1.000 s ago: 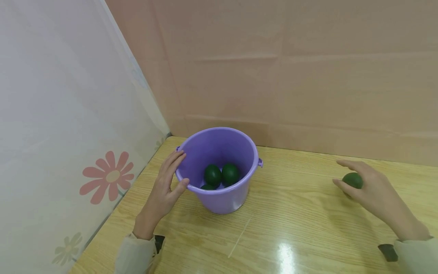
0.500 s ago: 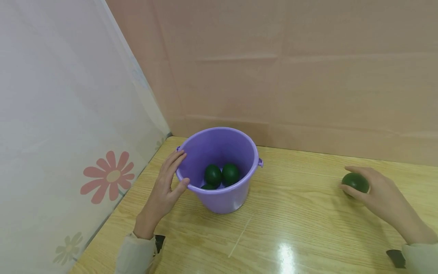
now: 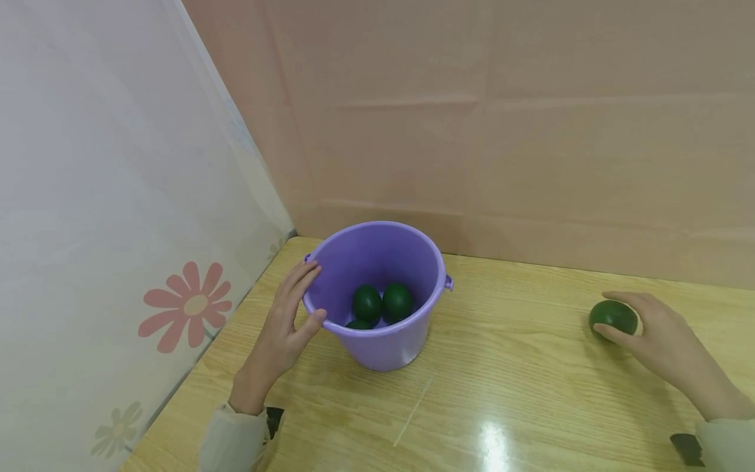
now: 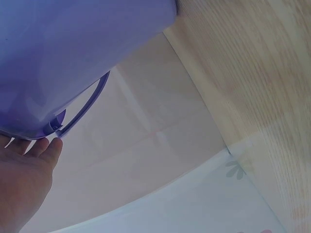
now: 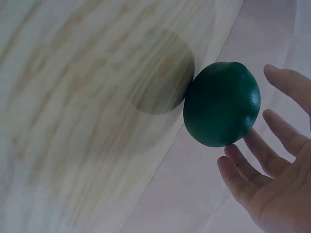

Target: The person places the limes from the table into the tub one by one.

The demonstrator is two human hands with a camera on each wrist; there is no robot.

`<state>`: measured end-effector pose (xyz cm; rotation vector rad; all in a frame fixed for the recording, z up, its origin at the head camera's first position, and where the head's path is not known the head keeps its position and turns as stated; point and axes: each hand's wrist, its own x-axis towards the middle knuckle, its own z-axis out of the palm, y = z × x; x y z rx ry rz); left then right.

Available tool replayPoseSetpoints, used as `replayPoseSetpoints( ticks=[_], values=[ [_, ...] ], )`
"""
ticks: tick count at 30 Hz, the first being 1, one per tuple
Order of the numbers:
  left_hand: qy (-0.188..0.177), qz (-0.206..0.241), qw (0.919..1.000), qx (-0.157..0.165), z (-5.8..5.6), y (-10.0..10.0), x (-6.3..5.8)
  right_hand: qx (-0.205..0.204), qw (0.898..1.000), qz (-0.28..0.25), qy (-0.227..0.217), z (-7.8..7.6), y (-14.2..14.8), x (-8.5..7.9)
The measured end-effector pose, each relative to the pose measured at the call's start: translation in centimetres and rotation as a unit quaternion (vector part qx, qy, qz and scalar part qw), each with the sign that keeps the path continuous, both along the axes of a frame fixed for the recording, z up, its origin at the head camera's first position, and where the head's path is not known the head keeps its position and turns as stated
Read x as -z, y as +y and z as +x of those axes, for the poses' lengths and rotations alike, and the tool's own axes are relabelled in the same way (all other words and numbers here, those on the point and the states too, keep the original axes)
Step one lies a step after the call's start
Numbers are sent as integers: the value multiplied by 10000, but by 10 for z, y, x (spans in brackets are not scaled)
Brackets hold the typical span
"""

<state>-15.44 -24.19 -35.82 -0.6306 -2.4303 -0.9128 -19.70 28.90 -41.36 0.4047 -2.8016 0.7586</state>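
A purple bucket [image 3: 383,347] stands on the wooden table with several dark green round fruits [image 3: 398,301] inside. My left hand [image 3: 283,328] rests on the left side of its rim, fingers and thumb spread apart and fairly straight. In the left wrist view, the fingertips [image 4: 57,143] meet the rim beside the handle. At the far right, another green fruit [image 3: 613,317], lime-like with a small nub, sits on the table. Around its right side is my right hand [image 3: 666,341], fingers spread. The right wrist view shows the fingers loose beside the fruit [image 5: 222,104]; whether any touch it I cannot tell.
The wooden table [image 3: 501,367] ends at a brownish-pink covering [image 3: 501,164] along the back. A pale flowered sheet [image 3: 118,196] lines the left side. The bucket's handle [image 4: 90,104] hangs on its far side.
My right hand has moved a little right and nearer to me, and more of the fruit shows between thumb and fingers. My left hand and the bucket stay put.
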Motion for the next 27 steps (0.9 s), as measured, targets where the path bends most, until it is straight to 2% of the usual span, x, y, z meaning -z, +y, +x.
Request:
replayPoseSetpoints(
  ticks=[10, 18, 27],
  values=[
    [8, 25, 10000, 35, 0, -1, 1, 125, 9991, 151, -365, -4, 3, 4],
    [-8, 23, 10000, 30, 0, -1, 1, 39, 9946, 400, -962, -6, 1, 4],
    [2, 32, 10000, 23, -1, -1, 2, -300, 9961, 198, -812, -8, 0, 7]
  ],
)
